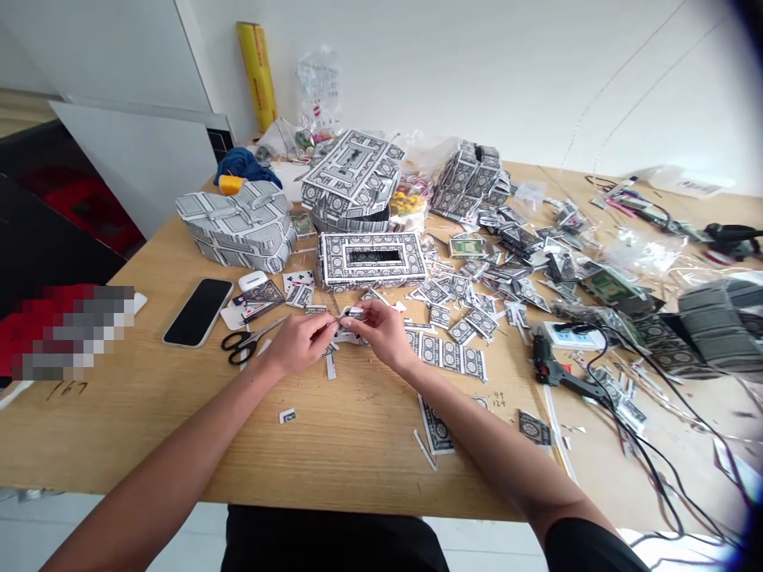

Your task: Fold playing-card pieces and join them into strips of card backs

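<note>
My left hand (300,342) and my right hand (381,330) meet above the middle of the table, fingertips pinched together. Between them is a small piece of patterned playing card (350,311), mostly covered by the fingers. Just beyond the hands stands a box made of playing cards (373,274) with a slot in its top. Black-handled scissors (242,345) lie left of my left hand. To the right of my right hand runs a strip of joined cards (450,354). A small cut card scrap (287,415) rests nearer the table's front edge.
A phone (199,312) lies at left. Larger card-built boxes (351,171) and a heart-shaped one (242,226) stand behind. Loose folded cards (518,238) spread over the right side. A glue gun (560,373) with black cables lies by a white power strip (575,337).
</note>
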Demonstrator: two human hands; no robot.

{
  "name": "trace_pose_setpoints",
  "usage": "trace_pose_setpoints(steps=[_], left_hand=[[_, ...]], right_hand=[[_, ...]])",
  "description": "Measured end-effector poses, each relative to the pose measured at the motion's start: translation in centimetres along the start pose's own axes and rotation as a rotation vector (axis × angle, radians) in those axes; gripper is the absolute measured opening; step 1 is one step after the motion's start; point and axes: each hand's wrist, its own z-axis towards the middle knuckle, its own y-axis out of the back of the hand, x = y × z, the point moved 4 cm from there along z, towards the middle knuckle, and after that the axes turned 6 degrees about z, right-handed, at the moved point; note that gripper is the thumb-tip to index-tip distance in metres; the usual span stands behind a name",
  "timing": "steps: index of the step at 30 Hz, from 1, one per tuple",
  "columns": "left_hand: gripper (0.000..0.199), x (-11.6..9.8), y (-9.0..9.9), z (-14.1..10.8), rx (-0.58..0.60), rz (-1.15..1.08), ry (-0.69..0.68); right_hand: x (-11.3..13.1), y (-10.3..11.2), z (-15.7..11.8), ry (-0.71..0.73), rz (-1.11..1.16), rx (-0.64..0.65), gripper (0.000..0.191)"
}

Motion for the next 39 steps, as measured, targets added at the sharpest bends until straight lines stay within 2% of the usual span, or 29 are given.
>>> trace_pose_setpoints(steps=[13,19,24,28,31,36,39], left_hand=[[0.019,0.1,-0.2,-0.1,0.012,-0.022,0.023],[0.027,0.2,-0.1,0.0,0.014,-0.063,0.047],[0.030,0.6,-0.4,0.2,0.048,-0.193,0.148],[0.031,1.1,-0.8,0.1,0.100,-0.310,0.224],[0.031,1.1,-1.0,0.1,0.101,-0.294,0.214],[0.028,1.0,-0.9,0.0,0.073,-0.226,0.177],[0.028,1.0,-0.9,-0.1,0.058,-0.216,0.163]], right_hand=[[0.5,0.3,-0.2,0.051,-0.080,-0.020,0.053],[0.4,0.1,-0.2,-0.022,-0.022,0.012,0.053],[0.4,0.0,-0.2,-0.059,0.067,0.031,0.050],[0.3,-0.2,-0.3,-0.090,0.098,0.081,0.038],[0.3,-0.5,-0.5,-0.094,0.104,0.125,0.033],[-0.2,-0.5,-0.3,-0.071,0.090,0.104,0.041],[-0.3,-0.3,-0.1,-0.003,0.096,0.083,0.045]])
